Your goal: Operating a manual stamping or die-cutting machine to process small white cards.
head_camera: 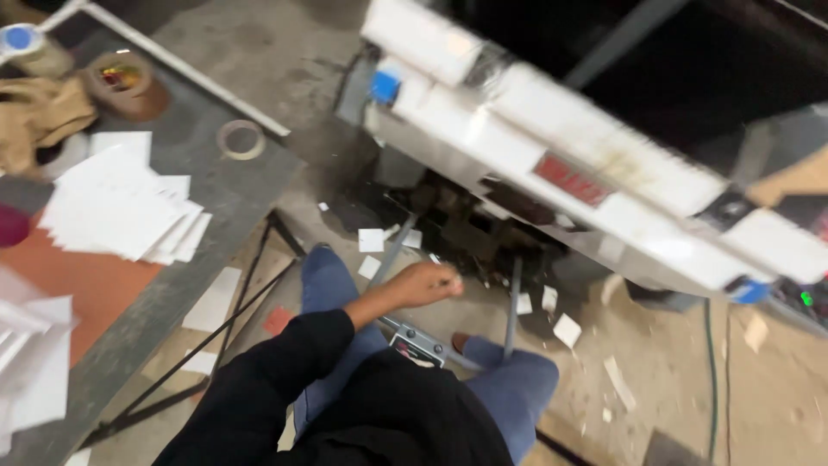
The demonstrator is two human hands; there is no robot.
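Down at frame centre, left hand (424,283) reaches under the white machine (552,164), fingers curled, grip unclear. White cards (121,207) lie stacked on counter (224,185), upper left; scraps (567,330) litter the floor. Right hand unseen.

left hand (424,284): fingers blurred, curl not readable | right hand: outside the picture | machine (552,155): motion-blurred, cut off at 12 and 3 o'clock, its red label unreadable | white sheets (121,207): the stack at 9 o'clock is cut by the edge | dark underside of the machine: parts cannot be told
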